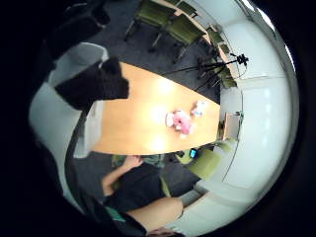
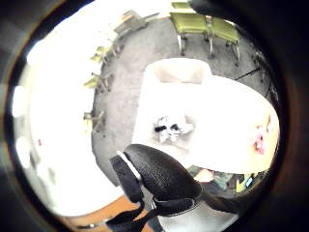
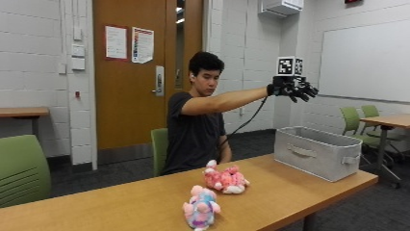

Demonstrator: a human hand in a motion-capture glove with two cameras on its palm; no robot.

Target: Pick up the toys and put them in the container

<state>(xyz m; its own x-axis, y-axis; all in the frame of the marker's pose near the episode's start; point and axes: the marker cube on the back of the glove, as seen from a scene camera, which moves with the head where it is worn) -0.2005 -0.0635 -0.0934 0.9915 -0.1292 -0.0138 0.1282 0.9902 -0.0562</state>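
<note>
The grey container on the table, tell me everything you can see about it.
The grey container is a rectangular, open-topped bin that looks like fabric, with a handle on its long side. It stands upright near the table end, apart from both plush toys. The gloved right hand hangs high above it, fingers spread, touching nothing. Its inside is hidden from the outside view.

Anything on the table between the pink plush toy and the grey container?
No. In the outside view the table is bare wood between the pink plush toy and the grey fabric container. The pastel plush toy sits on the toy's other side.
</note>
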